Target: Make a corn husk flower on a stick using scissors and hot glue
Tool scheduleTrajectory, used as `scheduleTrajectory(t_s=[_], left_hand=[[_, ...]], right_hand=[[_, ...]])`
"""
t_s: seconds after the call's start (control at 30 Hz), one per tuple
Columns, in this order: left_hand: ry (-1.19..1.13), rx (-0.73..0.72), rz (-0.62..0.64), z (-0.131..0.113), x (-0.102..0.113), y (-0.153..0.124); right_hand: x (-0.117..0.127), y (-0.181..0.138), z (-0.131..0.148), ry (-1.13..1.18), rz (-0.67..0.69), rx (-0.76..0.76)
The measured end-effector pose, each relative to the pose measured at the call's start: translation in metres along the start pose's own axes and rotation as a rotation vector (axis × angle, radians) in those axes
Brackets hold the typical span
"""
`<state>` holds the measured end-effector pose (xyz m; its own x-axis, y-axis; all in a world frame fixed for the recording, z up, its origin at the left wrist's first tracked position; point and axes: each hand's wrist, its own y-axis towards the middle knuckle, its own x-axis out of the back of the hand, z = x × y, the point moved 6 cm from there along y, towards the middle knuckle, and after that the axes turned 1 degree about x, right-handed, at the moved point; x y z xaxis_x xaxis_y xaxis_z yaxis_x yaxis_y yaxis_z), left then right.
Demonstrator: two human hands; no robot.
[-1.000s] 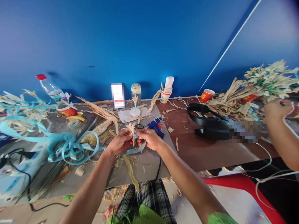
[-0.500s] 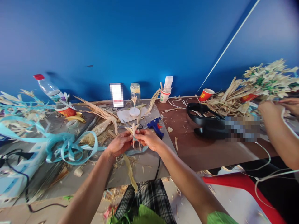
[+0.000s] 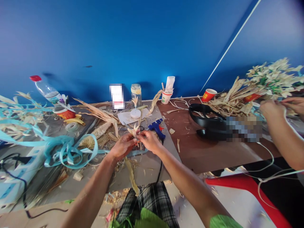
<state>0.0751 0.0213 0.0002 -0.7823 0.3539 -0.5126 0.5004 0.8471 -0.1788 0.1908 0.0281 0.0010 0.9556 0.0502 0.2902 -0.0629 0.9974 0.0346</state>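
Just left of the glue gun (image 3: 155, 127), my left hand (image 3: 123, 146) and right hand (image 3: 151, 141) both pinch one pale husk flower (image 3: 133, 130) near its base, fingertips closed. Squeezing too hard could split its dry petals; a slack pinch could let it twist loose. I count one glue gun, one white stand (image 3: 135, 114) beyond it, leftward, and one plastic bottle (image 3: 46, 90) far left.
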Motion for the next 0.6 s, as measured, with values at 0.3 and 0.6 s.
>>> scheduleTrajectory(t_s=[0.3,0.6], left_hand=[[0.127,0.000,-0.101,0.001,0.006,0.002],[0.013,0.031,-0.066,-0.002,0.008,0.001]], right_hand=[[-0.009,-0.002,-0.002,0.197,0.085,-0.112],[-0.021,-0.004,-0.005,0.585,0.245,-0.268]])
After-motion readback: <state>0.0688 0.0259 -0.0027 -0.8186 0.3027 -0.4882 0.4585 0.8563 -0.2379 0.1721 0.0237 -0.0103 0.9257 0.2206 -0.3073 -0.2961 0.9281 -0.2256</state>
